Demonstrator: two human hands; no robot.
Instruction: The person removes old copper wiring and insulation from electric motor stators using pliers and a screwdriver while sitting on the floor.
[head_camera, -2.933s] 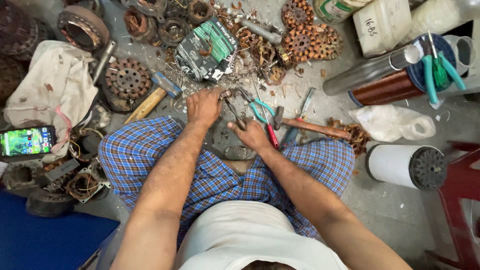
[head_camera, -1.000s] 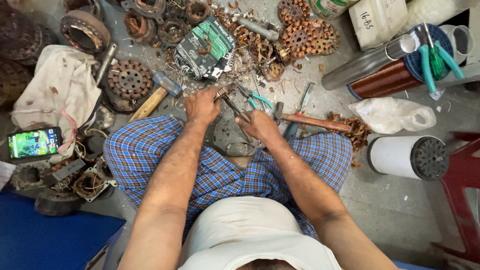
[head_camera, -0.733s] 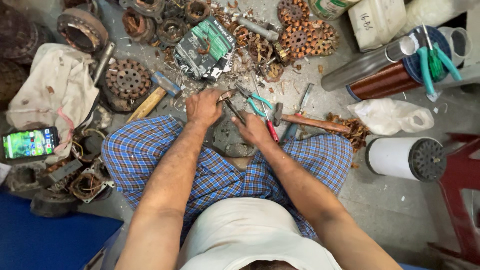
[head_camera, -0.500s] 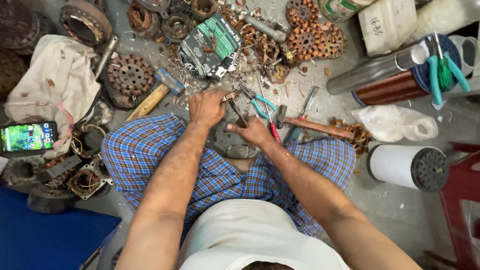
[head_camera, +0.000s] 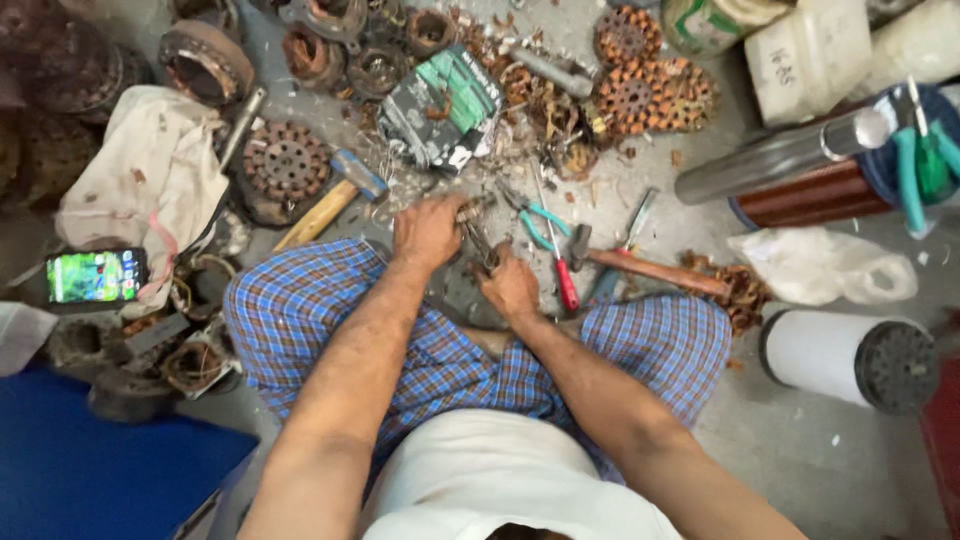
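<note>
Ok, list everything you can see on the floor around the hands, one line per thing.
hammer: one, wooden handle, blue-grey head, left of the hands
second hammer: one, reddish handle, right of the hands
pliers: one, teal grips, just beyond the hands
screwdriver: one, red handle, beside the right hand
circuit board box: one, dark with green, top centre
rusty slotted cores: several, orange-brown, top right
phone: one, lit screen, far left
white cloth: one, stained, left
white cylinder: one, dark end, lying lower right
plastic bag: one, white, right
left hand: on a small metal part
right hand: gripping a thin tool
</note>
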